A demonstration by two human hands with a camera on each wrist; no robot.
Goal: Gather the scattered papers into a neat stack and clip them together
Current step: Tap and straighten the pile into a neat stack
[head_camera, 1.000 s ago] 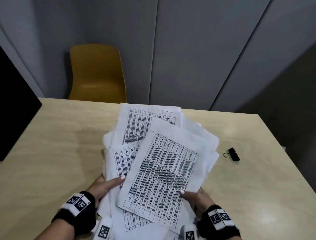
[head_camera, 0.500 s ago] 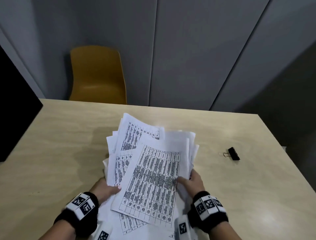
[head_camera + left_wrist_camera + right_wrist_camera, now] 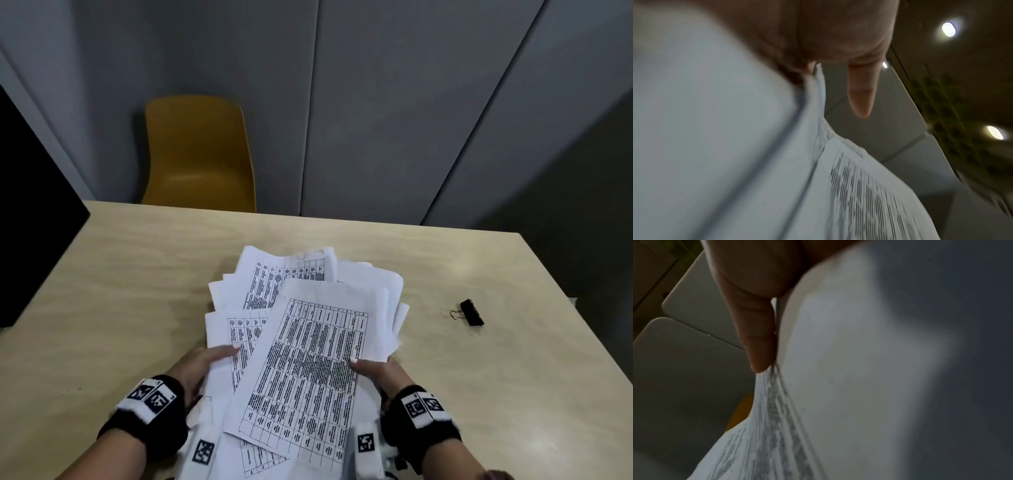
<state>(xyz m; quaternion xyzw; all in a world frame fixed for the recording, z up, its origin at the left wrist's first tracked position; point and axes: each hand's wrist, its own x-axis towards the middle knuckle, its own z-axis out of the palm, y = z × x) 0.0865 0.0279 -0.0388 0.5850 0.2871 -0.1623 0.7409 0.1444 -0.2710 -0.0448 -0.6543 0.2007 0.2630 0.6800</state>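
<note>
Papers point(image 3: 308, 363), a loose and uneven sheaf of white sheets printed with dense tables, sit between the person's two hands at the near edge of the desk point(image 3: 137, 274), roughly midway along it. The sheets are fanned out of line, with corners jutting to the left and toward the far side, and the top sheet lies tilted across the ones below. Whether the sheaf rests on the desk or is raised off it cannot be told. The left hand point(image 3: 198, 366) grips the left side of the sheaf, its thumb laid flat on top of a printed sheet and its other fingers hidden beneath the paper; the left wrist view shows a blurred thumb point(image 3: 860, 91) above the paper's edge. The right hand point(image 3: 380, 373) grips the right side in the same way, thumb pressing on the top sheet near its right edge; the right wrist view shows the thumb point(image 3: 756, 331) lying along the sheet edges, the remaining fingers out of sight. Both wrists carry black bands with square printed markers. Farther off, well apart from the sheaf toward the right edge of the desk, a black binder clip point(image 3: 471, 312) lies on the bare surface. Beyond the far edge stands a yellow chair point(image 3: 198, 154) against grey wall panels point(image 3: 411, 102).
</note>
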